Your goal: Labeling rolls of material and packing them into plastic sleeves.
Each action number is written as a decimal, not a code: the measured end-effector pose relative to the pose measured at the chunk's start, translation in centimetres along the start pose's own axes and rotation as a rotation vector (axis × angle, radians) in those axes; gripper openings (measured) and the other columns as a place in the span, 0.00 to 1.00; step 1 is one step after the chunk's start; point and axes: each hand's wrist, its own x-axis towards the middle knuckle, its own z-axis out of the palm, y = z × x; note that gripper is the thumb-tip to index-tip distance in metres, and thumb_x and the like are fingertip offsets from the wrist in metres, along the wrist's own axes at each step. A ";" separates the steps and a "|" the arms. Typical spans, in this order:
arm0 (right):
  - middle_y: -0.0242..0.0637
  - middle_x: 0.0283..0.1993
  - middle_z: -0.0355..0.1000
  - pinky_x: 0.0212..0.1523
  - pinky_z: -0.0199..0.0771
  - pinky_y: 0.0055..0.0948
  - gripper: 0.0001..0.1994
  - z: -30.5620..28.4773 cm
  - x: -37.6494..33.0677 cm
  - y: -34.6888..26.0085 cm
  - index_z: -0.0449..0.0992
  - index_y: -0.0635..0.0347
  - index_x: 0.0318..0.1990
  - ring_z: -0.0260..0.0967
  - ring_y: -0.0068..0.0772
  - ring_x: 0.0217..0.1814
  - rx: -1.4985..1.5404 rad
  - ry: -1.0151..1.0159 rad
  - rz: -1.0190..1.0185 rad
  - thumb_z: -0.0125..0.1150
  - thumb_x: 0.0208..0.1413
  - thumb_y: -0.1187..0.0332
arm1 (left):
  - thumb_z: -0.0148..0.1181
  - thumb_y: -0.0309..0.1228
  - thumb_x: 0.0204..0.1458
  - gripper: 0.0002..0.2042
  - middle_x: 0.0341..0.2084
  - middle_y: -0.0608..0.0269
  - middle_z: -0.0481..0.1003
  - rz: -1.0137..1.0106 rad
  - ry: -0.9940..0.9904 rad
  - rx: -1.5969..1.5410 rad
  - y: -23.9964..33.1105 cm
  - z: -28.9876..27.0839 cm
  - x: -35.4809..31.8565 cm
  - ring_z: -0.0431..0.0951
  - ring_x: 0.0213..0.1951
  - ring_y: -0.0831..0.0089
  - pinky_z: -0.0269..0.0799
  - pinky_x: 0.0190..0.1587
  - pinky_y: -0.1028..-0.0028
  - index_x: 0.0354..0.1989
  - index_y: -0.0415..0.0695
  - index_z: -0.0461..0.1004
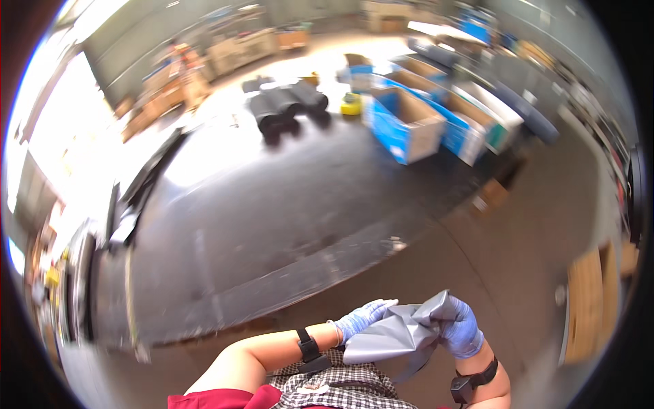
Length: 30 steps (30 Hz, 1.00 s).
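Observation:
A crumpled grey piece of thin, smooth plastic-like sheet (398, 334) hangs in front of my body, off the table's near edge. My right hand (464, 330), in a blue glove, is closed around its bunched right end. Against the sheet's upper left edge lies my left hand (361, 320), also blue-gloved, its fingers stretched out toward the right. Part of that palm and the thumb are hidden by the sheet. Whether the piece is a bag or a single sheet, I cannot tell.
A large black-topped table (272, 218) stretches ahead. Dark rolls (286, 102), a yellow object (351, 104) and open blue-and-white cartons (409, 126) stand at its far side. Brown cardboard (587, 307) stands on the right. A small brown box (492, 196) sits beside the table.

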 end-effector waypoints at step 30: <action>0.46 0.57 0.73 0.65 0.69 0.39 0.21 119.7 -8.2 20.5 0.71 0.67 0.58 0.72 0.41 0.58 0.662 -1.296 0.272 0.51 0.59 0.67 | 0.66 0.37 0.57 0.19 0.46 0.63 0.78 0.201 1.988 -0.410 -26.5 -5.2 -105.3 0.76 0.46 0.75 0.72 0.53 0.72 0.54 0.41 0.74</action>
